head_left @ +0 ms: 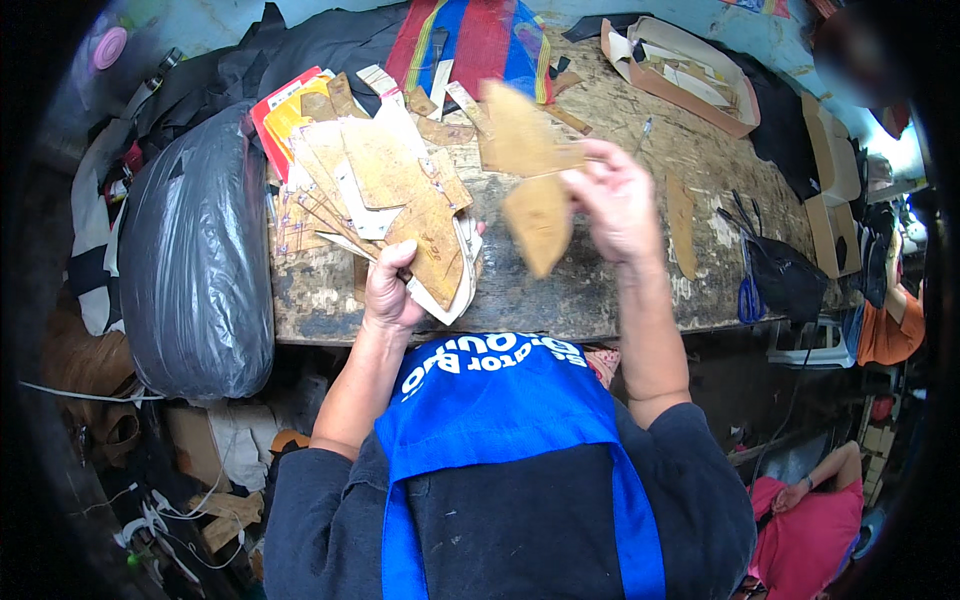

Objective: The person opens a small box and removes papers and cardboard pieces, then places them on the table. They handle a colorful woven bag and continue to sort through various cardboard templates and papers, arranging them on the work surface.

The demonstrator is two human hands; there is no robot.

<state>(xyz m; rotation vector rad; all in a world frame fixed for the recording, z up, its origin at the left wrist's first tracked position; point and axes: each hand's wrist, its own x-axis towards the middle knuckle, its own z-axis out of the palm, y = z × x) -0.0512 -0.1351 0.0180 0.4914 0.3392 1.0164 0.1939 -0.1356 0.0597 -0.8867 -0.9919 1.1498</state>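
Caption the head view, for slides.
Left hand grips stacked pattern pieces; right hand holds more pieces above a worn wooden workbench.

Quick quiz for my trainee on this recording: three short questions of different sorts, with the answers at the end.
1. True or false: the person's right hand is empty.
2. What is at the left end of the worn wooden table?
A) a round steel bucket
B) a rounded bundle wrapped in dark, shiny plastic
C) a green wooden crate
3. Fill in, as seen from the person: the red, blue and yellow striped cloth lies at the table's ____ side.

Key:
1. False; its fingers hold flat, pointed brown pieces.
2. B
3. far
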